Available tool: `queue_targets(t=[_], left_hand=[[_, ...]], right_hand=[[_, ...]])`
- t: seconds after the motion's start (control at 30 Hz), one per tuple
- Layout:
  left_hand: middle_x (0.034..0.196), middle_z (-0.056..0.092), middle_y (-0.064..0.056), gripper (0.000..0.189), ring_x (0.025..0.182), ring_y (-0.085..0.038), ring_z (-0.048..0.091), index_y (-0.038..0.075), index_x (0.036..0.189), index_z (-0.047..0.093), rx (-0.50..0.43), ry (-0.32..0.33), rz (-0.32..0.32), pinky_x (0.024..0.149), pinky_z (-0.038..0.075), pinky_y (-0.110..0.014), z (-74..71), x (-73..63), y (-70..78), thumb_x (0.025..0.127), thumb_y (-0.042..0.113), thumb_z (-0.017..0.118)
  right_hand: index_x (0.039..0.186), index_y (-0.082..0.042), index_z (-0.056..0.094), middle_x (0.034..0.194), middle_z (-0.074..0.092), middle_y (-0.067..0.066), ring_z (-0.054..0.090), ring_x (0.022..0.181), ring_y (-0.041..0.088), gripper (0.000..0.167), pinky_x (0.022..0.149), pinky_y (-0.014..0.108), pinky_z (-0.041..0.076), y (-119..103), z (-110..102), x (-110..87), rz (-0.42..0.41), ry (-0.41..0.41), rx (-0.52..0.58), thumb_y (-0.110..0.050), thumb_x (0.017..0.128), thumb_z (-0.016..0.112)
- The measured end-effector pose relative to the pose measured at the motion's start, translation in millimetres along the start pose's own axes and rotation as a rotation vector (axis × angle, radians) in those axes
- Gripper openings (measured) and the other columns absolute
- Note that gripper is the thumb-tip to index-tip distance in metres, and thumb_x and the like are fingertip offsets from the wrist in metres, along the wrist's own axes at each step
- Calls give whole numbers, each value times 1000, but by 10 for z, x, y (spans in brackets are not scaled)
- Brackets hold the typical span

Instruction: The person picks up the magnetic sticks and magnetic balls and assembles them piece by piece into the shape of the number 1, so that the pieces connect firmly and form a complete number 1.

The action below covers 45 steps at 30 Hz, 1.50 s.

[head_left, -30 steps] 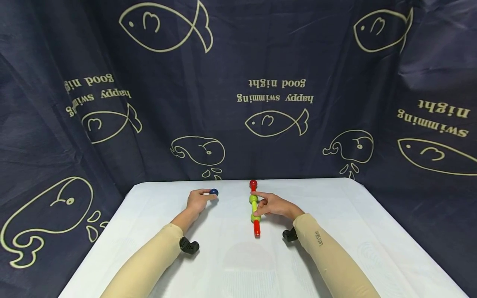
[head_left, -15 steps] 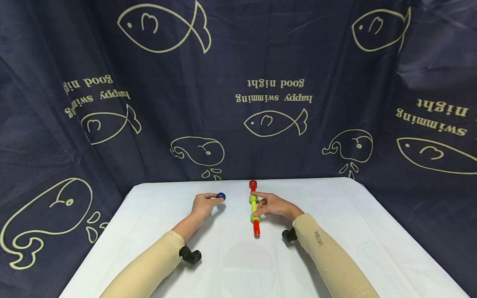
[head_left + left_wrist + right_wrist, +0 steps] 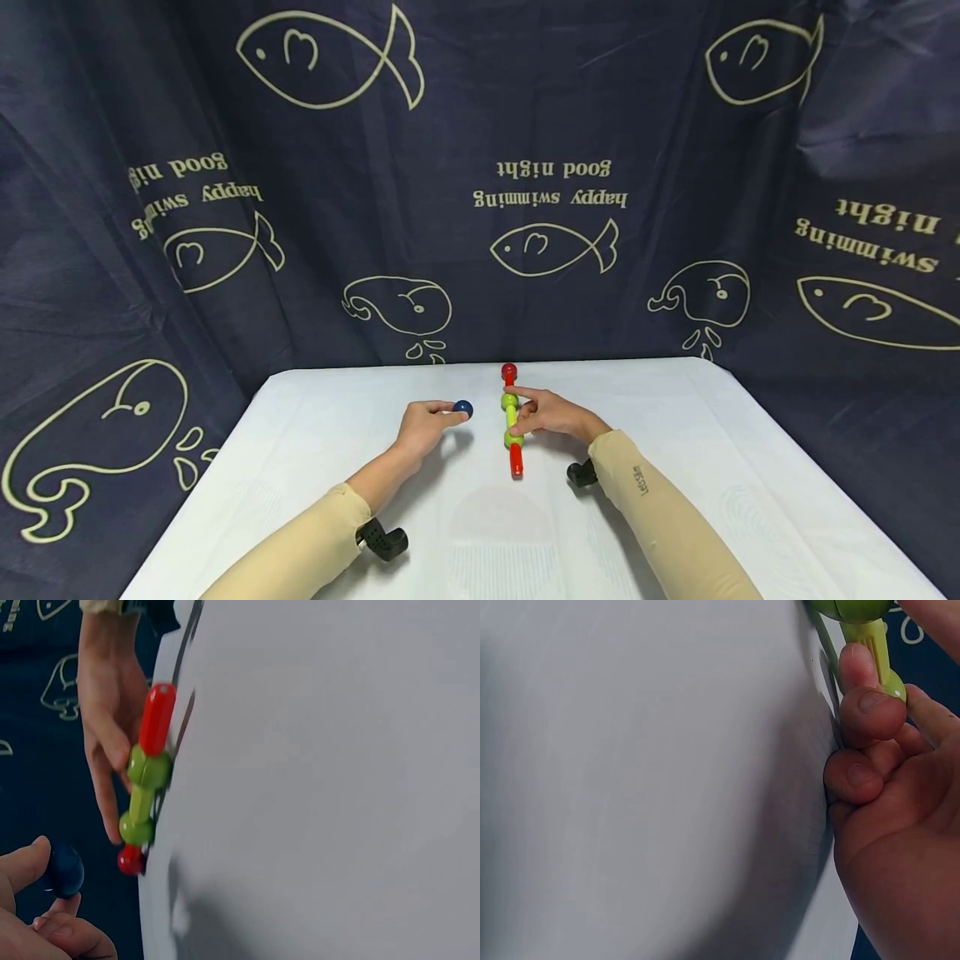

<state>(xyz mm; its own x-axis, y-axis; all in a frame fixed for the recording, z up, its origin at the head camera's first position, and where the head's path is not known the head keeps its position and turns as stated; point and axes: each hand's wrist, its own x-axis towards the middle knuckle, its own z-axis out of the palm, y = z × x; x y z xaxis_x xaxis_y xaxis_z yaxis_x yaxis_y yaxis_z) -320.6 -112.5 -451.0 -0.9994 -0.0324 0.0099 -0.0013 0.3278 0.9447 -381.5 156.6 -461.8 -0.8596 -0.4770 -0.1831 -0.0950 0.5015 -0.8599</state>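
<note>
My left hand (image 3: 423, 431) pinches a dark blue ball (image 3: 463, 409) between thumb and fingers, off to the left of a straight ball-and-rod toy. In the left wrist view the same ball (image 3: 65, 871) shows beside my thumb. The toy has a red rod (image 3: 517, 460) at its near end, two green balls with a yellow-green rod (image 3: 512, 416) between them, and a red piece ending in a red ball (image 3: 509, 371). My right hand (image 3: 553, 415) holds it, thumb at the nearer green ball, index finger stretched towards the farther one. Other fingers curl beside the yellow-green rod (image 3: 871, 645).
Everything lies on a white-covered table (image 3: 480, 533). A dark blue curtain (image 3: 600, 317) with fish and whale prints hangs behind its far edge. Black wrist devices (image 3: 382, 540) are worn on both arms.
My left hand has moved right and nearer to me with the blue ball, closing the distance to the toy. My right hand and the toy have stayed in place.
</note>
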Motion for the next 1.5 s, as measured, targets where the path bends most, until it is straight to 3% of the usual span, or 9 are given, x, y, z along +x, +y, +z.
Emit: queue_targets(t=[0.37, 0.6, 0.83, 1.07, 1.23, 1.5], left_hand=[[130, 65, -14, 38, 126, -33, 54, 7, 105, 78, 1, -55, 1, 102, 44, -52, 80, -284, 40, 80, 35, 83], [117, 68, -8, 37, 103, -22, 52, 6, 103, 79, 5, -85, 20, 83, 41, -34, 129, -425, 47, 79, 33, 85], [119, 69, -8, 34, 105, -21, 52, 6, 102, 79, 7, -107, 40, 85, 40, -34, 163, -520, 28, 80, 32, 84], [92, 59, -3, 34, 91, -20, 47, 5, 103, 79, -1, -134, 41, 74, 36, -32, 201, -583, 10, 80, 30, 84], [87, 56, -1, 34, 90, -20, 46, 6, 102, 79, -3, -148, 47, 73, 34, -32, 235, -621, 2, 79, 31, 84], [65, 47, 5, 31, 69, -14, 41, 5, 100, 79, -21, -201, 26, 60, 31, -27, 289, -681, -60, 80, 28, 84]], right_hand=[[158, -20, 35, 84, 61, 1, 47, 68, 14, 90, 62, 27, 38, 31, -1, 17, -17, -7, 4, -28, 82, 84], [158, -18, 34, 85, 62, 2, 47, 67, 14, 89, 62, 27, 38, 30, -7, 5, -38, -10, -5, -27, 84, 82], [158, -21, 33, 87, 63, 1, 47, 67, 13, 91, 62, 26, 38, 31, -15, 8, -23, -20, -8, -30, 83, 83], [158, -20, 34, 87, 64, 2, 48, 67, 13, 90, 62, 26, 40, 31, -21, 6, -28, -12, -8, -29, 83, 83], [158, -20, 34, 85, 63, 2, 47, 67, 13, 89, 62, 26, 39, 36, -27, 4, -25, -8, -6, -28, 83, 83], [158, -22, 35, 83, 63, 1, 47, 66, 14, 89, 62, 27, 39, 38, -25, 10, -19, -13, 1, -28, 84, 83]])
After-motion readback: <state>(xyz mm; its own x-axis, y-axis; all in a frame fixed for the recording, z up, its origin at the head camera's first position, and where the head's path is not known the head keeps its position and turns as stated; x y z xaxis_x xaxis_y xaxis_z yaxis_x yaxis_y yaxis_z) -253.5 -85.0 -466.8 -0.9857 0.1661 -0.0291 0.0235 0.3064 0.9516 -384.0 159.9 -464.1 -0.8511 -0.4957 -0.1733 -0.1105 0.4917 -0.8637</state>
